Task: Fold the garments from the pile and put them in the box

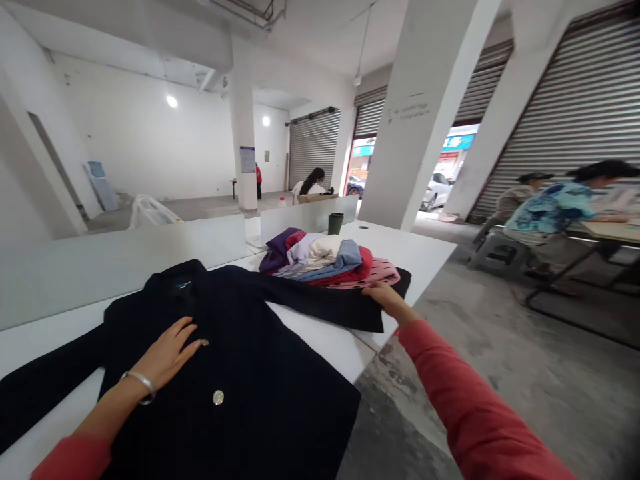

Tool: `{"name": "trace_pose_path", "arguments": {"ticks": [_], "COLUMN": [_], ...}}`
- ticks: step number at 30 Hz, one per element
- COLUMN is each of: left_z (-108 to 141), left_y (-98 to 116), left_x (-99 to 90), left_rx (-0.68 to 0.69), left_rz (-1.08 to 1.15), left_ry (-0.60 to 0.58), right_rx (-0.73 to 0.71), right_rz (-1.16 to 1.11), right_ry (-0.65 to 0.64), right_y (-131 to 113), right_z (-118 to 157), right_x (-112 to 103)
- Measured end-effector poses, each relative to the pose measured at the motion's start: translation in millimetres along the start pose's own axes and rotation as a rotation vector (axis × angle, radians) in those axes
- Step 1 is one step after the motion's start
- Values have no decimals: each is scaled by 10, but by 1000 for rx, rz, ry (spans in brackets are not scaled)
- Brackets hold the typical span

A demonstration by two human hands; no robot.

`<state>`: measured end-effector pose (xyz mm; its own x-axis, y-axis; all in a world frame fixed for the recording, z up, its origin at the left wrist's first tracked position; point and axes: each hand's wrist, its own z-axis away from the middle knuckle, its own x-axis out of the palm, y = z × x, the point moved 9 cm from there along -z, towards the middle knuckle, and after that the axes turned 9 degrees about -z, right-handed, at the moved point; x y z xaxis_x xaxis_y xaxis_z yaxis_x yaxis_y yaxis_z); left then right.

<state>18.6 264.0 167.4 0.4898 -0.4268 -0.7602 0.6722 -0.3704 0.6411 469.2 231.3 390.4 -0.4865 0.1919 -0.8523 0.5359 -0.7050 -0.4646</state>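
Note:
A black jacket [240,360] lies spread out with its front up, its collar toward the divider and one round button [218,398] showing low on the front. My left hand [167,353], a silver bangle at its wrist, rests on the chest of the jacket with fingers apart. Out at the right, my right hand [383,295] pinches the edge of the outstretched sleeve near its cuff. Just behind that sleeve sits a pile of folded clothes [325,257] in purple, white, blue, red and pink.
A white table [425,248] carries the jacket, with a low frosted divider [125,257] behind. A dark cup [335,223] stands past the pile. People sit beyond the divider and at a table on the right. A pillar [415,120] rises behind.

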Motion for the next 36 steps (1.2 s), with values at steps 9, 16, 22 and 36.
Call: {"name": "trace_pose_path", "arguments": {"ticks": [9, 16, 22, 36], "left_z": [-261, -546, -848, -528], "left_y": [265, 525, 589, -581], "left_x": [-257, -854, -1210, -506], "left_rx": [70, 18, -113, -716], "left_rz": [70, 367, 913, 1601], "left_ry": [-4, 102, 292, 768], "right_rx": [-134, -372, -464, -866], "right_rz": [-380, -525, -484, -36], "right_ry": [-123, -276, -450, -387], "right_y": [-1559, -2867, -3554, -3167], "right_z": [184, 488, 810, 1070], "right_x": [333, 1210, 2100, 2855]}}
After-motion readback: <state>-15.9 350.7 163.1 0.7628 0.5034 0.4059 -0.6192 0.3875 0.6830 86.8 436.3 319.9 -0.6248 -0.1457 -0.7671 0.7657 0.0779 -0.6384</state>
